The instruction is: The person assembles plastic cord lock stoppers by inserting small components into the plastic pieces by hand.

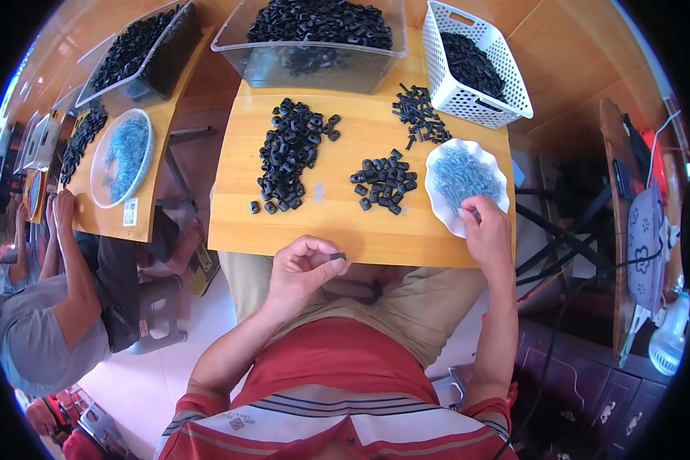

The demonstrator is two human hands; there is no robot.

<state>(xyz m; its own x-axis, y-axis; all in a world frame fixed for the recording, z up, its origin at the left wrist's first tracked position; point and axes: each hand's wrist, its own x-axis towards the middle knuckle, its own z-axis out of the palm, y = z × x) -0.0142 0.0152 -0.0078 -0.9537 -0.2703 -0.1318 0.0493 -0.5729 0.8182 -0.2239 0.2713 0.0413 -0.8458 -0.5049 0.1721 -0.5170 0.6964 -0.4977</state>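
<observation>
My left hand pinches a small black plastic part between thumb and fingers, just below the front edge of the wooden table. My right hand reaches into a white scalloped plate of small bluish metal pieces, fingertips touching them. Whether it holds one I cannot tell. On the table lie a large pile of black parts, a smaller pile, and a cluster of thin black pieces.
A clear bin and a white perforated basket of black parts stand at the table's far edge. At the left, another person's hands work at a second table with a plate and bin. Cables hang at the right.
</observation>
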